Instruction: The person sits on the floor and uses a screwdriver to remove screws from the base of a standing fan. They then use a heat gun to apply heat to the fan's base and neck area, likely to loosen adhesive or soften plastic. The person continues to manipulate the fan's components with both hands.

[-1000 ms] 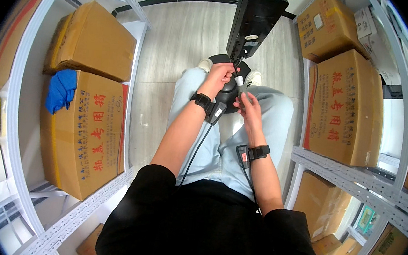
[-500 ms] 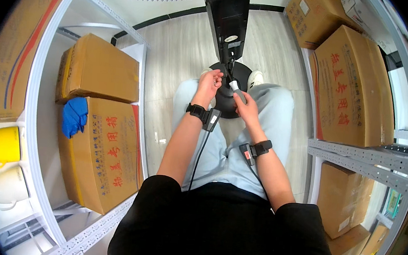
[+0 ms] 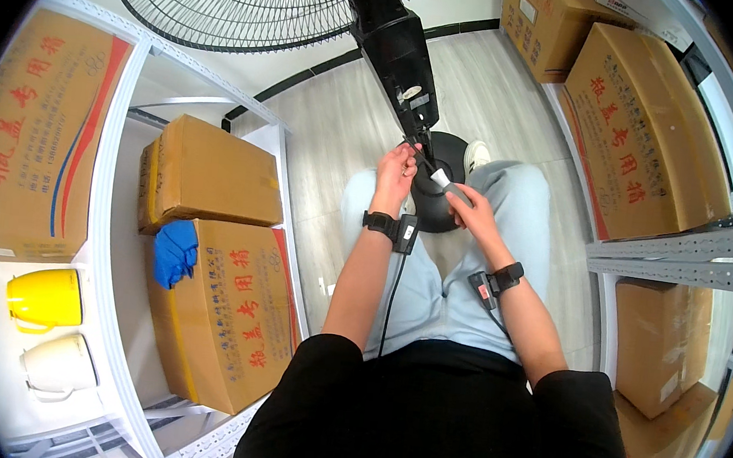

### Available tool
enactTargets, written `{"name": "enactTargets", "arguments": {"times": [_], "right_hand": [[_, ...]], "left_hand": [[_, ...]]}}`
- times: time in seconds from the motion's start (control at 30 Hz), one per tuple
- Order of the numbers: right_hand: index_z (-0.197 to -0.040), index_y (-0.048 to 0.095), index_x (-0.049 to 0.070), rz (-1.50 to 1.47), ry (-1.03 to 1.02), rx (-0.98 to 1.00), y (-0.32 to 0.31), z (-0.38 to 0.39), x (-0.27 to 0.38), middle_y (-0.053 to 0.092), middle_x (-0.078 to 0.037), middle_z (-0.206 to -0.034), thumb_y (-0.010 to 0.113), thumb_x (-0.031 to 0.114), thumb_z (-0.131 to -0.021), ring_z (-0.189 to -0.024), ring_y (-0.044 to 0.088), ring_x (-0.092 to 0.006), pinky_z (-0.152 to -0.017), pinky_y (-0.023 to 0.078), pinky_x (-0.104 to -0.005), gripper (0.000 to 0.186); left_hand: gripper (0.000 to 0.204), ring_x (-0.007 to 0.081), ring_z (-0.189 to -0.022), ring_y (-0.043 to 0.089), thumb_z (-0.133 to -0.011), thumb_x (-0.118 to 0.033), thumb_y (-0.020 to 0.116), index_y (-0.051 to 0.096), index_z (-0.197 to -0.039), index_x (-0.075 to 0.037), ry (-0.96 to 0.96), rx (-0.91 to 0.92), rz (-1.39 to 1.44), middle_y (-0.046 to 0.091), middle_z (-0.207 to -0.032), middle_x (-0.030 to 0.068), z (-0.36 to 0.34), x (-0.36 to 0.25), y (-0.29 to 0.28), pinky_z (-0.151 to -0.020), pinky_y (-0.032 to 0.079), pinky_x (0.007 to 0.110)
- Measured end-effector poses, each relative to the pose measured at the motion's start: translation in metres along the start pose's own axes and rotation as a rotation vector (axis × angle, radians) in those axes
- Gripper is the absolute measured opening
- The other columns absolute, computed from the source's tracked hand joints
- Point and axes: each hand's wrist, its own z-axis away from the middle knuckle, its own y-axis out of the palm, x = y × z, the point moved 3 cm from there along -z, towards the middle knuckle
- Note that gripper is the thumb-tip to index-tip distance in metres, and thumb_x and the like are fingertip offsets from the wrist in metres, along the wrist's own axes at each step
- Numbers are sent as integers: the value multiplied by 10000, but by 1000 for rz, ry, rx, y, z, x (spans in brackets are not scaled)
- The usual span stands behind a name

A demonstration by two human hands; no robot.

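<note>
A black standing fan (image 3: 398, 62) is in front of me, its round base (image 3: 438, 213) on the floor between my feet. My left hand (image 3: 396, 172) is closed beside the lower end of the fan's column, fingertips drawn together by a thin black part. Whatever those fingers hold is too small to make out. In my right hand (image 3: 475, 214) is a small brush (image 3: 454, 190) with a grey handle and a flared white head. The brush head points up and left toward the foot of the column, close to my left fingers. I cannot tell whether it touches the fan.
White metal shelves (image 3: 109, 233) on the left hold cardboard boxes (image 3: 214, 172), a blue cloth (image 3: 175, 253), a yellow mug (image 3: 47, 297) and a white mug (image 3: 61, 365). More boxes (image 3: 645, 136) fill the right shelves. The fan's wire grille (image 3: 238, 0) spreads over the upper left.
The view has swung, so the shelves, my arms and the fan's base sit farther right, and more grille shows. Both hands stay by the column's foot; my right still grips the brush.
</note>
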Motion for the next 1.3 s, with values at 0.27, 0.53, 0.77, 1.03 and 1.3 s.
{"name": "enactTargets", "arguments": {"times": [0.27, 0.53, 0.77, 1.03, 1.3], "right_hand": [[-1126, 626, 89, 12, -16, 23, 1, -1, -4, 595, 5, -659, 675, 307, -831, -508, 521, -59, -445, 392, -208, 370], [-1107, 636, 84, 53, -14, 27, 4, 0, -1, 603, 2, -671, 680, 312, -822, -523, 528, -60, -471, 410, -212, 368], [-1103, 638, 84, 76, -23, 14, 3, 0, 0, 607, 1, -676, 684, 309, -814, -538, 539, -68, -483, 421, -219, 369], [-1098, 646, 80, 150, -42, -12, 4, -2, -4, 619, -7, -678, 685, 313, -805, -553, 556, -77, -501, 440, -229, 376], [-1105, 648, 90, 179, -65, -25, 2, -4, -8, 620, -8, -670, 685, 321, -802, -549, 562, -84, -507, 444, -238, 383]], "left_hand": [[150, 58, -547, 416, -946, -194, 533, 531, -940, -44, 71, 33, 120, 623, -949, 110, 6, -6, 1, -415, 319, 169], [225, 59, -521, 403, -933, -277, 556, 538, -907, -54, 153, -8, 128, 612, -861, 110, 6, -11, 0, -397, 302, 175], [245, 49, -488, 380, -928, -290, 563, 547, -901, -47, 223, -24, 75, 610, -825, 109, 7, -13, 7, -385, 286, 175], [256, 45, -485, 393, -921, -275, 580, 555, -930, -21, 234, -134, 8, 631, -852, 113, 5, -13, 3, -377, 289, 169], [229, 42, -479, 405, -915, -238, 594, 562, -936, -12, 220, -149, -16, 647, -849, 119, 3, -12, 2, -372, 291, 167]]}}
